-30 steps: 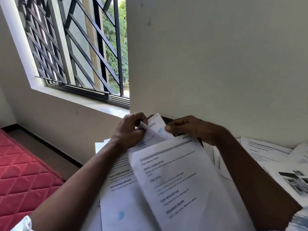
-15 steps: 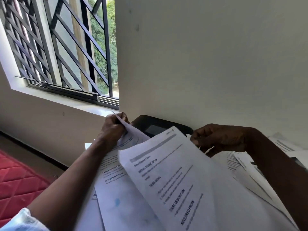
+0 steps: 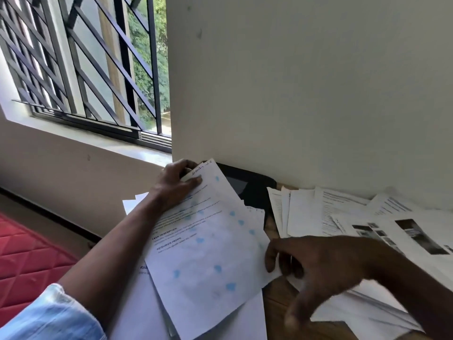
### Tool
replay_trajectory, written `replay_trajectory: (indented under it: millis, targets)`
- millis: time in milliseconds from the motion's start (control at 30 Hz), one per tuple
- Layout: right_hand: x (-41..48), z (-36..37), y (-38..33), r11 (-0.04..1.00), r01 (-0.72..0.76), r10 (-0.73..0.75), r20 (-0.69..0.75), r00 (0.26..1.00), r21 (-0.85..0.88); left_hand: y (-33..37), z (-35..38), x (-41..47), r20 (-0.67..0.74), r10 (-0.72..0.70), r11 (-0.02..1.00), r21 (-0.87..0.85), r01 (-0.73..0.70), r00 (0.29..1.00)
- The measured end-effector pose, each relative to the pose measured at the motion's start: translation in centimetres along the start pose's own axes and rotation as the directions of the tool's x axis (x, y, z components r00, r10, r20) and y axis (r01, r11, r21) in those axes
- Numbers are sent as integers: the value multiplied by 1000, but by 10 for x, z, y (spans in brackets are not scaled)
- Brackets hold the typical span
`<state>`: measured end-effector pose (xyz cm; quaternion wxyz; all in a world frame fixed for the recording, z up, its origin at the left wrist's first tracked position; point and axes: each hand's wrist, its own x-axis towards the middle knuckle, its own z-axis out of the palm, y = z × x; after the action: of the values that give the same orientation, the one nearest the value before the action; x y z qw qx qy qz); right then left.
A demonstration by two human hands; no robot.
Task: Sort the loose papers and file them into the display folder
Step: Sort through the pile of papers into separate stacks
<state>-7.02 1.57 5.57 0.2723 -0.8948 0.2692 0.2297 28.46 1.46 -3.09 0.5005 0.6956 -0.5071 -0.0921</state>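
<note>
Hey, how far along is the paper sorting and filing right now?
Done: papers lie fanned on the table at the right. In hand: the left hand grips a stack by its top corner, the right hand at its edge. Left: every sheet in view is loose, none filed.

We've got two hands in view, left hand [image 3: 176, 185] and right hand [image 3: 316, 263], and one sheaf [image 3: 208, 253] of at least three sheets. To the right, one spread of papers [image 3: 304, 212], six or more, too overlapped to total. Add one black case [image 3: 247, 190], one window [image 3: 85, 69] and one red mattress [image 3: 29, 261].
</note>
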Motion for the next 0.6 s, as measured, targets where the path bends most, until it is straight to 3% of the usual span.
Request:
replay_trajectory:
  millis: [67, 133, 267, 367, 467, 600]
  targets:
    - [-5, 13, -22, 985, -46, 38, -49, 998, -167, 3, -1, -1, -15, -2, 999, 43, 3, 1000]
    - [-10, 14, -35, 974, -24, 13, -48, 999, -225, 6, -1, -3, -30, 9, 998, 70, -7, 1000]
    - [-19, 20, -36, 969, 98, -79, 93, 992, -226, -1, 2, -1, -11, 25, 998, 51, -25, 1000]
    - [-18, 34, -27, 947, 211, -194, 94, 977, -243, -6, 3, 0, -20, 39, 998, 47, -38, 999]
    - [-8, 36, -13, 945, 255, -244, 81, 967, -207, -3, 4, 0, -21, 36, 996, 78, -35, 999]
    - [-3, 27, 3, 956, 293, -291, 83, 953, -11, 1, 4, -3, -21, 27, 997, 78, -26, 999]
